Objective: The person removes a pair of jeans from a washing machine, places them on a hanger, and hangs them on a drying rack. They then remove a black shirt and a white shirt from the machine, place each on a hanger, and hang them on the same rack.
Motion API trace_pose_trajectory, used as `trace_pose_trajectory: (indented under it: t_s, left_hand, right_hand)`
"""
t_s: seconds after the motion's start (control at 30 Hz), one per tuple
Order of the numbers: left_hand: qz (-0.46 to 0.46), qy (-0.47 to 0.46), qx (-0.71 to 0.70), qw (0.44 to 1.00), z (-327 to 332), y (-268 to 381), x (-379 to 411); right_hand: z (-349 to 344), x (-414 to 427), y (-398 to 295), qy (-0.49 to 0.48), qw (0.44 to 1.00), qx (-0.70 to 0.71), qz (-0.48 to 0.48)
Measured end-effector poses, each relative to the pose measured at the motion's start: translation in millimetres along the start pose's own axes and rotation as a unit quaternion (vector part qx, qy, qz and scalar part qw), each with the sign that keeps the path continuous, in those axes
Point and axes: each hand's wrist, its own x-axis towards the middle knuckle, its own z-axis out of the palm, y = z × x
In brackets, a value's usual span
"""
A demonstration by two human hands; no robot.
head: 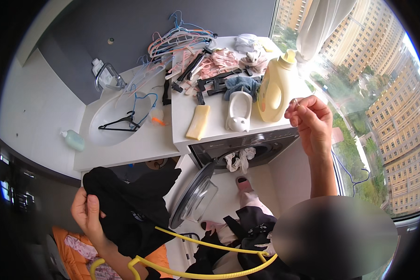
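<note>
My left hand (87, 213) grips a black cloth garment (129, 210) by its edge, and the cloth droops to the right. A yellow plastic clothes hanger (206, 239) spans the foreground below it; one arm's tip touches or overlaps the garment, and what supports the hanger is unclear. Raised at the right, before the window, my right hand (313, 122) pinches a small clear thing (296, 102) between thumb and fingers, too small to identify. Just left of those fingers stands a pale yellow detergent jug (276, 87) without a visible cap.
Behind is a white counter (215, 122) with tangled hangers (182, 38), small clothes and a yellow sponge (198, 122). Below, a washing machine (213, 148) has its round door (196, 196) swung out and white cloth at its mouth. A sink (105, 108) holds hangers.
</note>
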Motion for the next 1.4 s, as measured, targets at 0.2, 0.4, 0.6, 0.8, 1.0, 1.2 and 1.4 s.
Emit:
trace_pose_trajectory:
  t_s: [0.2, 0.4, 0.6, 0.8, 1.0, 1.2, 1.4]
  left_hand:
    - [-0.029, 0.116, 0.031, 0.992, 10, -15, 9]
    - [-0.113, 0.219, 0.106, 0.963, 29, 15, -3]
    - [-0.071, 0.391, 0.084, 0.914, 117, 31, -32]
    - [-0.086, 0.518, 0.081, 0.847, 151, 53, -55]
    - [-0.150, 0.513, 0.110, 0.838, 157, 78, -69]
    - [-0.159, 0.446, 0.230, 0.850, 146, 76, -79]
    - [-0.148, 0.389, 0.304, 0.857, 142, 72, -57]
  right_hand:
    - [-134, 127, -30, 0.086, 0.992, -0.083, -0.043]
    - [-208, 252, 34, 0.083, 0.990, -0.080, 0.085]
    - [-220, 358, 128, 0.018, 0.975, -0.092, 0.204]
    - [-224, 427, 225, -0.006, 0.965, -0.082, 0.248]
    - [-209, 518, 273, -0.004, 0.962, -0.082, 0.260]
    - [-196, 567, 280, 0.040, 0.957, -0.157, 0.240]
    - [-211, 532, 249, -0.042, 0.961, -0.118, 0.246]
